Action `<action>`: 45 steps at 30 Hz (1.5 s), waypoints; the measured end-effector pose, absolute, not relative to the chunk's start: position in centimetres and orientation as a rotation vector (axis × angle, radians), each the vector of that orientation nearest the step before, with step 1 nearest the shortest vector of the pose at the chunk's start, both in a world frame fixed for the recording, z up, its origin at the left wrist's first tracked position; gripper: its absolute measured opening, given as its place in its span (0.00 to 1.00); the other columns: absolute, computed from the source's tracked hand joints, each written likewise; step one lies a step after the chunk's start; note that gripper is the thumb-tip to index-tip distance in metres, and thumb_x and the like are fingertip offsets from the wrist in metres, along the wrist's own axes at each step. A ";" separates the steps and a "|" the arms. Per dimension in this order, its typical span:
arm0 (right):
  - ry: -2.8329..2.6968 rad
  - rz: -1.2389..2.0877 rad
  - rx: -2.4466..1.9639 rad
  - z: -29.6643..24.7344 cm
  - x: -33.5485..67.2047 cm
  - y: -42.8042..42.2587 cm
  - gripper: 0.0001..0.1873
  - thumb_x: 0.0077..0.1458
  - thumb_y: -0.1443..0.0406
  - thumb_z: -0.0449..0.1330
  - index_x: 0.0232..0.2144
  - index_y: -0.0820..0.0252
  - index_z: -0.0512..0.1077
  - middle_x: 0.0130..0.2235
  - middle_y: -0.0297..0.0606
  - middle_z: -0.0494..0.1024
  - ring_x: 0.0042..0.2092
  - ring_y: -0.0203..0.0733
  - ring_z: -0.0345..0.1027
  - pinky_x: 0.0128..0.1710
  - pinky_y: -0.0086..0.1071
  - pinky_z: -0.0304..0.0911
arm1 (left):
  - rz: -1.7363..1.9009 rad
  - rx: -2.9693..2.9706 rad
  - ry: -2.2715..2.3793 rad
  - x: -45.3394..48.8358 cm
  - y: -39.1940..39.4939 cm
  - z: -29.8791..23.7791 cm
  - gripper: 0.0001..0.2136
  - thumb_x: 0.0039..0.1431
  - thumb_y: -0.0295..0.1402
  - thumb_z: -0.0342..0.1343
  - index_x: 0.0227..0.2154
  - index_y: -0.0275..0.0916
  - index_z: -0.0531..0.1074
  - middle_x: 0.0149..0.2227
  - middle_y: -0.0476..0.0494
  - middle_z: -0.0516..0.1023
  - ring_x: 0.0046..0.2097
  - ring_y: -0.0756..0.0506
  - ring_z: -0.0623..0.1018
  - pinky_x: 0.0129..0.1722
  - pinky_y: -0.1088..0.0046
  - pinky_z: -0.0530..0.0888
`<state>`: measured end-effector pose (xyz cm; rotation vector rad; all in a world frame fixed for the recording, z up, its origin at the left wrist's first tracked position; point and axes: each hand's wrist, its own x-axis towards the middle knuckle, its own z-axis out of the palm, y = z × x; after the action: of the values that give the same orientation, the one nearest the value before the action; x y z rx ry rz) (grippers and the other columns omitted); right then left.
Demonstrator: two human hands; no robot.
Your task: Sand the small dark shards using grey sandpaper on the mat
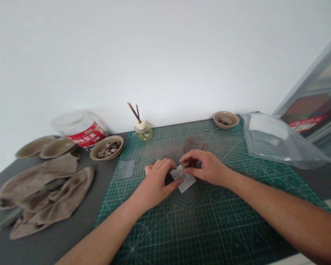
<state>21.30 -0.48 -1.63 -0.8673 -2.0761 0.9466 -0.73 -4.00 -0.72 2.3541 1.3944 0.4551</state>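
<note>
A small whitish square sheet [186, 185], like paper or thin cloth, lies on the green cutting mat between my hands. My left hand [156, 184] holds it at the left side, thumb on its lower edge and index finger near its top corner. Over the sheet's upper right part, my right hand [208, 167] pinches a small brown lump [185, 164], partly covered by the fingers. Just behind the right hand rests a flat brownish piece [194, 144] with dark thin lines on it. A second pale grey square [126, 169] lies to the left on the mat.
The cutting mat [154, 235] covers much of the dark table. Leftward are a bowl of small chips [107, 148], a red-labelled jar [84, 130], stacked bowls [34, 146] and a brown cloth [71, 195]. A reed diffuser [143, 131], another bowl [226, 120] and a plastic bag [278, 141] stand farther back.
</note>
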 end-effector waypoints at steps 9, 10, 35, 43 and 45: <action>-2.221 0.779 -0.908 -1.7 21.6 -0.4 0.13 0.52 0.71 0.62 0.41 0.59 0.74 0.36 0.35 0.76 0.34 0.36 0.68 0.36 0.30 0.64 | 0.379 2.460 1.401 -0.5 -4.0 -1.1 0.19 0.61 0.37 0.55 0.54 0.48 0.65 0.48 0.44 0.72 0.49 0.38 0.68 0.44 0.59 0.61; -2.245 0.774 -0.900 -1.7 21.6 -0.4 0.13 0.51 0.70 0.62 0.42 0.59 0.75 0.36 0.35 0.75 0.34 0.36 0.69 0.36 0.30 0.64 | 0.367 2.469 1.407 -0.5 -4.0 -1.1 0.19 0.60 0.37 0.56 0.55 0.48 0.65 0.48 0.44 0.71 0.49 0.38 0.68 0.43 0.59 0.61; -2.064 0.659 -0.919 -1.3 21.6 -0.5 0.11 0.49 0.70 0.64 0.37 0.58 0.74 0.33 0.31 0.74 0.29 0.33 0.64 0.31 0.28 0.60 | 0.652 1.999 1.226 -0.6 -4.2 -0.7 0.17 0.54 0.26 0.57 0.46 0.43 0.62 0.36 0.50 0.72 0.38 0.45 0.72 0.40 0.68 0.66; -1.885 0.575 -0.974 -0.6 22.2 -0.6 0.09 0.51 0.69 0.63 0.36 0.57 0.75 0.32 0.32 0.74 0.30 0.34 0.63 0.30 0.29 0.60 | 0.878 1.891 1.229 -1.7 -3.5 -0.7 0.13 0.58 0.28 0.56 0.45 0.43 0.61 0.35 0.51 0.70 0.36 0.48 0.72 0.37 0.72 0.69; -1.880 0.581 -0.985 -0.5 22.3 -0.5 0.08 0.51 0.69 0.63 0.36 0.57 0.74 0.32 0.33 0.74 0.30 0.35 0.63 0.30 0.29 0.60 | 0.767 1.942 1.231 -1.8 -3.4 -0.7 0.17 0.57 0.27 0.55 0.48 0.44 0.61 0.37 0.49 0.72 0.38 0.47 0.73 0.39 0.69 0.70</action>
<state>22.30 -0.52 -0.50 -0.9848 -1.8802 0.5812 -1.79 -3.36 -0.69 1.9417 1.2306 0.7667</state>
